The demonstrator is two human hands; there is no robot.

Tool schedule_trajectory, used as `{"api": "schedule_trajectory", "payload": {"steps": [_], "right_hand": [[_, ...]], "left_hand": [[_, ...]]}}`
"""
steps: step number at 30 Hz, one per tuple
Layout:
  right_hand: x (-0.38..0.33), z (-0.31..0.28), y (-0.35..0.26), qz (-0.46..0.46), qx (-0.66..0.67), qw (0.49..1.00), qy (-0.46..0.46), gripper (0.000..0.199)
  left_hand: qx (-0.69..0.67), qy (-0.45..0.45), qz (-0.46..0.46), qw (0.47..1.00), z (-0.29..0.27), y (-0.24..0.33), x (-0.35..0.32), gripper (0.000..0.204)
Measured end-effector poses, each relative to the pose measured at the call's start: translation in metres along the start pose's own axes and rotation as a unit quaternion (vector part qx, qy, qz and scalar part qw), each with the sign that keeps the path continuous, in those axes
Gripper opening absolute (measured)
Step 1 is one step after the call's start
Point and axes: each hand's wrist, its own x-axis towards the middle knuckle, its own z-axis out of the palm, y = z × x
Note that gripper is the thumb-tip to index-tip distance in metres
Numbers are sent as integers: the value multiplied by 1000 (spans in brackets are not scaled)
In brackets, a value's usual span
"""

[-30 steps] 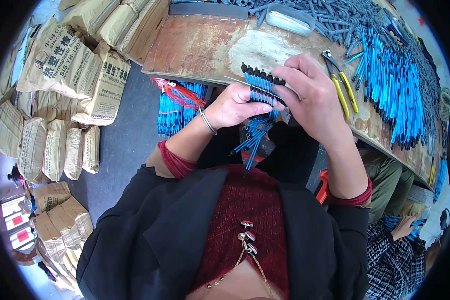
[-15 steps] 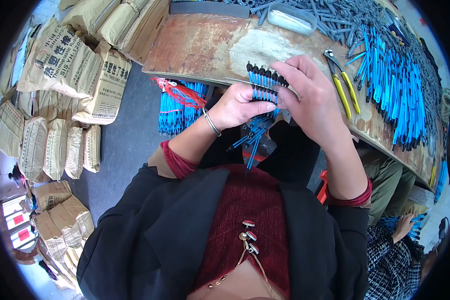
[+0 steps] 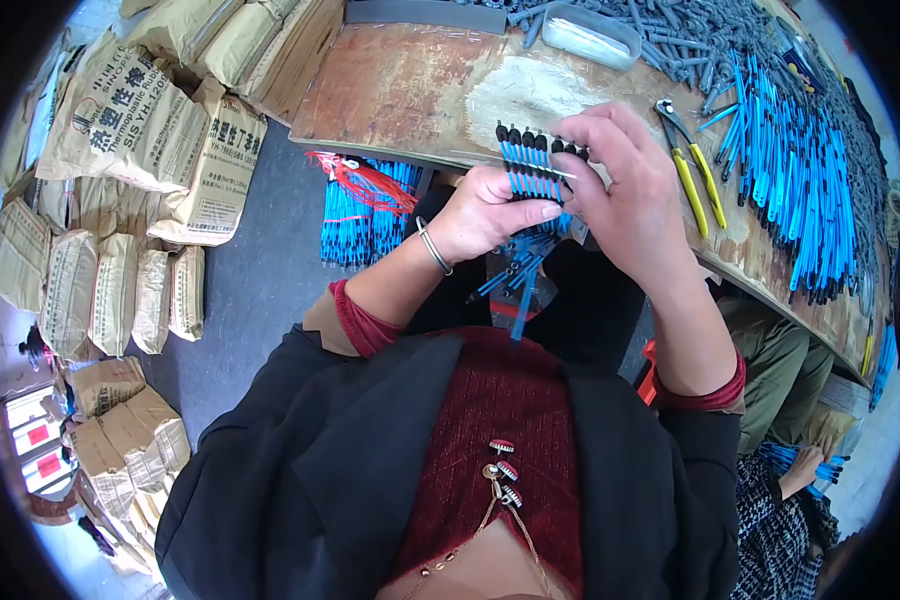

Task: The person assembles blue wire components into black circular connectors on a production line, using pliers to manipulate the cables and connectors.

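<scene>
My left hand (image 3: pixel 482 214) is closed around a row of thin blue sticks with black ends (image 3: pixel 526 160), held upright above my lap. Its thumb presses across the near side of the row. A thin white strip (image 3: pixel 557 173) runs across the sticks toward my right hand (image 3: pixel 635 190). That hand curls over the right end of the row, fingers bent around the black tips and thumb near the strip. Whether it pinches the strip or only the sticks is partly hidden. Below, more blue sticks (image 3: pixel 515 280) with black parts hang loosely over my lap.
Yellow-handled cutting pliers (image 3: pixel 698 185) lie on the wooden table (image 3: pixel 400 85), beside many blue sticks (image 3: pixel 800 200) and heaped grey plastic pieces (image 3: pixel 685 45). A clear box (image 3: pixel 590 45) holds white strips. Red strings (image 3: pixel 360 185) hang under the edge. Sacks (image 3: pixel 120 130) line the left; a co-worker's hand (image 3: pixel 802 470) is lower right.
The strip that stuck out left of the row now shows across its front at the right. My right hand has shifted slightly right and up; my left keeps its hold.
</scene>
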Motion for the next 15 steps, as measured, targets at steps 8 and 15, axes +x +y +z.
{"api": "schedule_trajectory", "payload": {"steps": [8,15], "right_hand": [[0,-3,-3,-9,-3,1000,-4,24],[0,-16,-6,-52,-28,998,35,22]], "left_hand": [[14,4,3,1000,0,-6,-1,16],[-36,8,9,999,0,-4,-1,17]]}}
